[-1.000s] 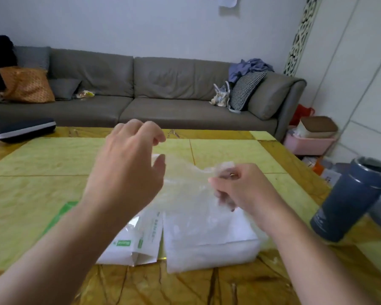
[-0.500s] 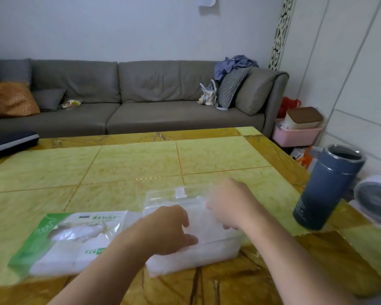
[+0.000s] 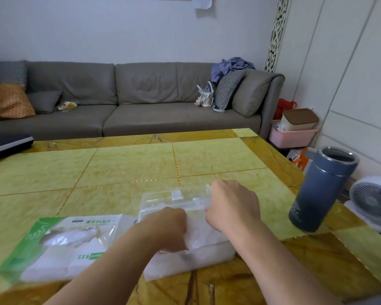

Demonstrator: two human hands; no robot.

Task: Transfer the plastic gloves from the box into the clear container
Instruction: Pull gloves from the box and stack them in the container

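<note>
Clear plastic gloves (image 3: 198, 234) fill the clear container (image 3: 163, 200) — left hand (image 3: 167, 230) and right hand (image 3: 231, 208), fingers curled, press them down.

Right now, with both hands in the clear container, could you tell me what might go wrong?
1. The blue tumbler stands open near the table's right edge; the right hand could knock it when withdrawing.
2. The plastic gloves bulge above the clear container, so they may spill.
3. Its lid stands open behind; the left hand could bump it.
</note>
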